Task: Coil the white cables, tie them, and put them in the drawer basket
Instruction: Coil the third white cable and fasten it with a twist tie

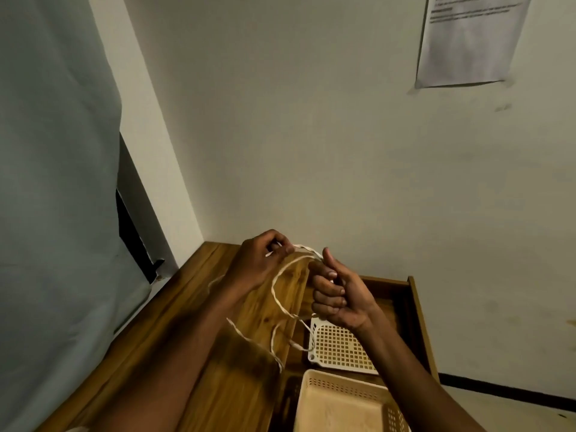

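Both hands, left hand (260, 265) and right hand (338, 299), grip the white cable (282, 302) between them.

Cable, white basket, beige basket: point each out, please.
cable (276, 295): head view, on the hanging loop between the hands.
white basket (339, 347): head view, on its perforated wall.
beige basket (346, 384): head view, on its far rim.

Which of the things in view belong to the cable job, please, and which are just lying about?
Job: thin white twisted cable; left hand; right hand; white perforated plastic basket; wooden drawer.
Lying about: beige plastic basket; paper notice; grey curtain.
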